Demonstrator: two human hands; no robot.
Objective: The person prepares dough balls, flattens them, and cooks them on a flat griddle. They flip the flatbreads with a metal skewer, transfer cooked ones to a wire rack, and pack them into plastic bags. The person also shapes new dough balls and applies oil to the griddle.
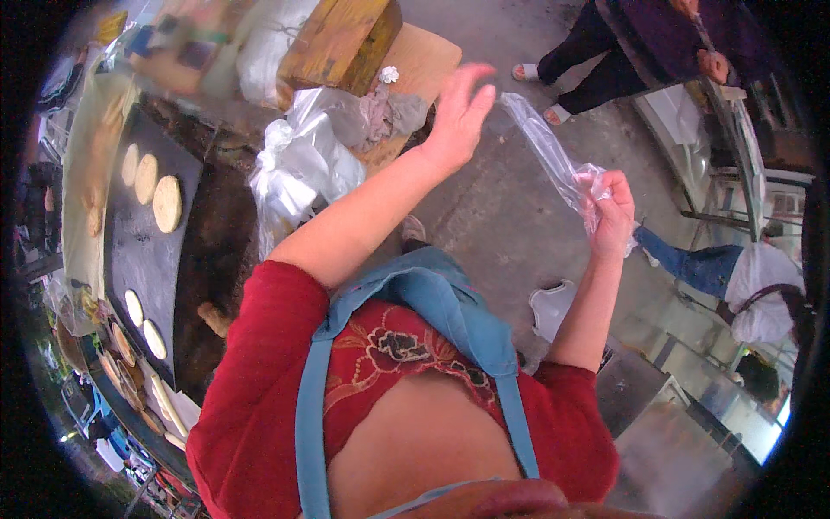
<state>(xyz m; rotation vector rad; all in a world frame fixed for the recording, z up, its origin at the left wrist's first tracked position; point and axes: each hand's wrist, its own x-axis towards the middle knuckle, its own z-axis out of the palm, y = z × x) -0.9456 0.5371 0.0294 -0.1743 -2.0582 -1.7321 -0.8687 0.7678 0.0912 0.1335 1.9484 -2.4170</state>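
My right hand (607,207) grips one end of a clear plastic bag (545,146), bunched between its fingers. The rest of the bag stretches up and to the left as a narrow strip. Close to its far end is my left hand (459,120), fingers apart and curved, with a small gap between it and the plastic. Below and left of that hand, a bundle of clear plastic bags (311,152) hangs beside a wooden box (343,42) on a board (428,58). A crumpled greyish cloth (388,117) lies on the board.
At left, round flatbreads (167,204) lie on a dark griddle (139,259), with more breads (123,344) near its lower end. One person (583,58) stands at the upper right; another (733,279) is at the far right. A white plastic stool (551,308) stands on the floor.
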